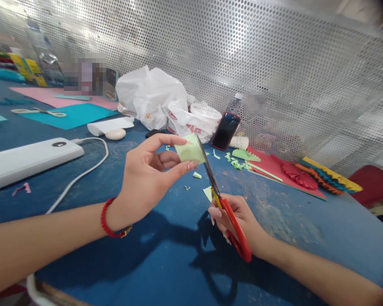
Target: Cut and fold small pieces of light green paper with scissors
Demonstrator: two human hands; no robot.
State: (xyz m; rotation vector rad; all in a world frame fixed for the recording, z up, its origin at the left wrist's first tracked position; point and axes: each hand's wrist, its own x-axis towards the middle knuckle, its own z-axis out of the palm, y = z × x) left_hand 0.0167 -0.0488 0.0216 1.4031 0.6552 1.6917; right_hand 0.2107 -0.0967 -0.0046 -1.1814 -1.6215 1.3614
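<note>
The blue worktable (284,225) fills the lower frame, with green paper scraps (236,162) scattered right of centre. At centre, the left hand (148,176) pinches a pale green paper slip (190,149) between thumb and fingertips, its other fingers loosely curled. The right hand (239,223) closes around red-handled scissors (241,240), their blades at the slip's right edge.

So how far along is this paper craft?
Some pieces look finished: a pleated red paper rosette on a red card, with a pleated multicoloured strip beside it. In hand, the left hand pinches a pale green paper while the right hand cuts it with red-handled scissors. Part of that paper remains uncut, and a teal sheet lies apparently uncut.
</note>
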